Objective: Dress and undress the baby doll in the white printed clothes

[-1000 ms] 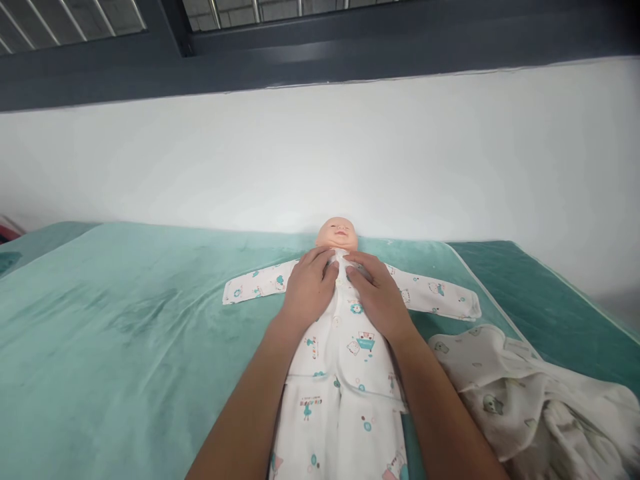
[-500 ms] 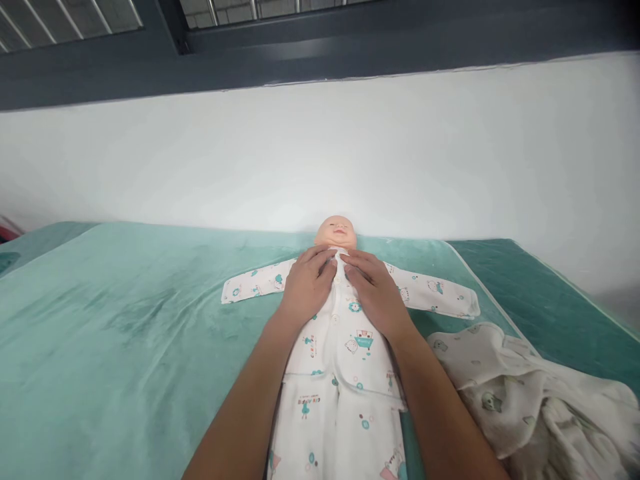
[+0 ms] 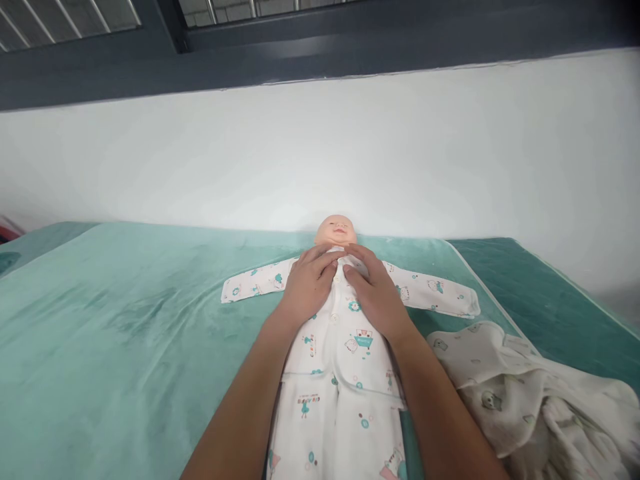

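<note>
Printed top point(image 3: 334, 337) on a doll point(image 3: 336, 229), left hand point(image 3: 311, 280) and right hand point(image 3: 374, 288) high on it; can't tell from here if they're pinching.

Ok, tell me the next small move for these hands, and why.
I'd probably ease the left hand and right hand slightly apart: both lie over the upper chest of the printed top, covering much of it just below the doll's head, so how it sits there is hard to see.
</note>
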`<state>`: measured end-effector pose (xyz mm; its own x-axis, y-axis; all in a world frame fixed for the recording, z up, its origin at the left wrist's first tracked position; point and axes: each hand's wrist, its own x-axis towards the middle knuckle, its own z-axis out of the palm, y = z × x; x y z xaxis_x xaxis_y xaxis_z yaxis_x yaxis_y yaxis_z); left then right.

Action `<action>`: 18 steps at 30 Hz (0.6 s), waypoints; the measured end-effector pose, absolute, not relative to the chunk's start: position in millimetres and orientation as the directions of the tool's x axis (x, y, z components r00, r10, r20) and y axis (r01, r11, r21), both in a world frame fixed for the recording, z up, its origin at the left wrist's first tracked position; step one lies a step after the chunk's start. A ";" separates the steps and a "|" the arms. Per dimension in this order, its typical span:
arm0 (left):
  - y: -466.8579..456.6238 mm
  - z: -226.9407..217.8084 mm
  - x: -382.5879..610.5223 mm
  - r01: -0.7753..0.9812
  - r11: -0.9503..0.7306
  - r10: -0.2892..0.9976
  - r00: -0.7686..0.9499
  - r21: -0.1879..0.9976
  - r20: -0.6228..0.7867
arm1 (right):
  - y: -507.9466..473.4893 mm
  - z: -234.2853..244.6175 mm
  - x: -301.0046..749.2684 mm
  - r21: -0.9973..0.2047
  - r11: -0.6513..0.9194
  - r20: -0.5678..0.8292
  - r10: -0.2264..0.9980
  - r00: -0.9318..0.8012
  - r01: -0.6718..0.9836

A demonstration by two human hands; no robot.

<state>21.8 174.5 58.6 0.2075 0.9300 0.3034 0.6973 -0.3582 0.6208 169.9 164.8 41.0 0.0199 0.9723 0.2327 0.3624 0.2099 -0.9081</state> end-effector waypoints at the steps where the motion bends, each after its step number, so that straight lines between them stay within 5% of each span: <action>1: 174.6 58.6 21.7 0.697 -0.360 0.930 0.214 0.619 0.300 | 165.0 40.9 170.3 -0.897 0.230 0.245 0.970 -0.010 0.378; 7: 175.3 57.1 20.9 0.714 -0.357 0.931 0.223 0.602 0.288 | 165.0 43.6 171.8 -0.817 0.345 0.319 0.938 -0.136 0.462; 18: 177.0 53.7 23.3 0.635 -0.359 0.923 0.132 0.684 0.362 | 168.1 40.6 170.8 -0.788 0.381 0.378 0.919 -0.109 0.483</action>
<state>23.3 177.0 53.7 0.1315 0.9227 0.3624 0.6353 -0.3591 0.6837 170.8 168.1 40.6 -0.1094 0.9195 0.3776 0.4829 0.3812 -0.7884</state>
